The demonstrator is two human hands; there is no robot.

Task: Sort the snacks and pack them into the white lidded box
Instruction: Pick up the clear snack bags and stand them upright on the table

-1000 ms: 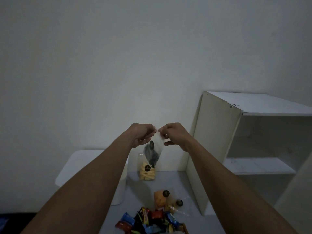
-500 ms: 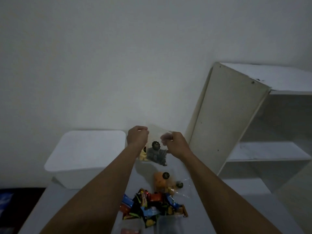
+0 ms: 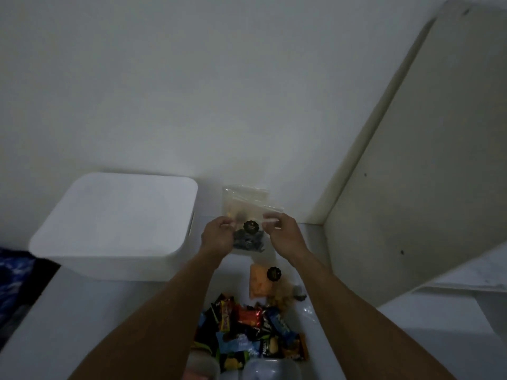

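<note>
Left hand (image 3: 216,237) and right hand (image 3: 285,234) are both up at frame centre, held apart, each with fingers curled and pinching one side of the same clear bag of dark snacks (image 3: 248,241): left hand on its 9 o'clock edge, right hand on its 3 o'clock upper corner. The bag hangs upright between them, a round black sticker (image 3: 251,227) on its front. Can't tell if its bottom edge touches the table (image 3: 82,325). Directly behind it at 12 o'clock a second clear bag (image 3: 244,198) with pale yellowish contents stands against the wall (image 3: 219,91), partly hidden by the held one. At 9 o'clock of the hands sits the white lidded box (image 3: 118,223), lid on, on the table by the wall, just beside the left hand but not touching it. At 6 o'clock of the held bag an orange snack bag (image 3: 259,286) lies flat on the table; at its 4 o'clock is a clear bag of brown pieces (image 3: 284,296), too blurred to name. Further toward 6 o'clock, between the forearms, is a loose pile of wrapped snacks (image 3: 247,330) in blue, red, orange and black wrappers. At 3 o'clock the side panel of a white shelf unit (image 3: 411,160) stands against the wall. Blue patterned fabric (image 3: 13,270) shows at the 9 o'clock frame edge, off the table.
</note>
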